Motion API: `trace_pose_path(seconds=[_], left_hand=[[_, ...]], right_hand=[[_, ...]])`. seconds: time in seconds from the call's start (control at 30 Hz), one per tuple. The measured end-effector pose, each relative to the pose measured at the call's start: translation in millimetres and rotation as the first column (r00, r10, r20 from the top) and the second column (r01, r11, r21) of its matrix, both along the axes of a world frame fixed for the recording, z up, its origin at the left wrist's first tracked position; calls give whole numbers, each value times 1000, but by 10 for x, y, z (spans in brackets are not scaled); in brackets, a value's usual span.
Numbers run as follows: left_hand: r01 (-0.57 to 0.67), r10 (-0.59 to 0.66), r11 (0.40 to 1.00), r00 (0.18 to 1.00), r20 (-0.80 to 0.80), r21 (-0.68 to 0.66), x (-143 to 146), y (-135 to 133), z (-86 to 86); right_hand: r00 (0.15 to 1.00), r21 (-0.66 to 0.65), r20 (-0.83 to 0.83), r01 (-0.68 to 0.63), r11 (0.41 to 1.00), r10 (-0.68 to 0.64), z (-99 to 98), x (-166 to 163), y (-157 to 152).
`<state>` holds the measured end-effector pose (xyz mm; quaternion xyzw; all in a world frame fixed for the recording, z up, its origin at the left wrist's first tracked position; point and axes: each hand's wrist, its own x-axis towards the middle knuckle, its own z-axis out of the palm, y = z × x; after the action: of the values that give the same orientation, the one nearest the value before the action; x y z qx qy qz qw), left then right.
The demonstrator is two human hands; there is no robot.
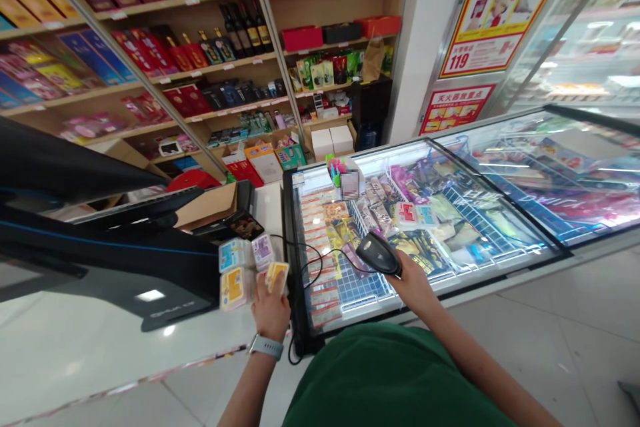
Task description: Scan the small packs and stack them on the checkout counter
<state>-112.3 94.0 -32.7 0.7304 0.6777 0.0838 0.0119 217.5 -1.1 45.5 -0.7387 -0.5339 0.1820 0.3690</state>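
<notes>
My right hand (413, 280) is closed around the handle of a black barcode scanner (379, 252), held over the glass top of a chest freezer. A black cable (345, 255) runs from the scanner toward the counter. On the counter's end, my left hand (271, 307), with a watch on the wrist, grips a small clear plastic box with a yellow label (277, 277). Close beside it stand similar boxes: one with a blue label (233, 255), one with a purple label (263, 250) and another yellow one (233, 287). Part of a box lies hidden under my left fingers.
The chest freezer (310, 310) holds packaged goods. On its glass lie two small boxes with red and blue labels (416, 215) and a bunch of colourful items (336, 170). A dark checkout machine (150, 267) and an open carton (210, 207) stand left. Shelves (220, 70) rise behind.
</notes>
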Motion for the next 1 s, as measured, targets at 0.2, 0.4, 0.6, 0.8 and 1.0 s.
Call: trace_pose_path(seconds=[0.2, 0.4, 0.6, 0.8, 1.0], left_hand=[[86, -93, 992, 993, 74, 89, -70, 87, -84], [117, -145, 984, 965, 219, 138, -139, 153, -147], [93, -138, 988, 899, 416, 126, -151, 222, -25], [-7, 134, 988, 547, 827, -155, 32, 244, 183], [166, 587, 810, -224, 778, -563, 323, 254, 282]], right_hand=[[1000, -7, -8, -6, 1000, 6, -34, 30, -2], [999, -17, -25, -28, 999, 28, -47, 54, -20], [999, -11, -32, -23, 1000, 22, -42, 66, -30], [999, -11, -24, -22, 1000, 21, -52, 66, -34], [1000, 5, -24, -5, 1000, 5, -54, 63, -38]])
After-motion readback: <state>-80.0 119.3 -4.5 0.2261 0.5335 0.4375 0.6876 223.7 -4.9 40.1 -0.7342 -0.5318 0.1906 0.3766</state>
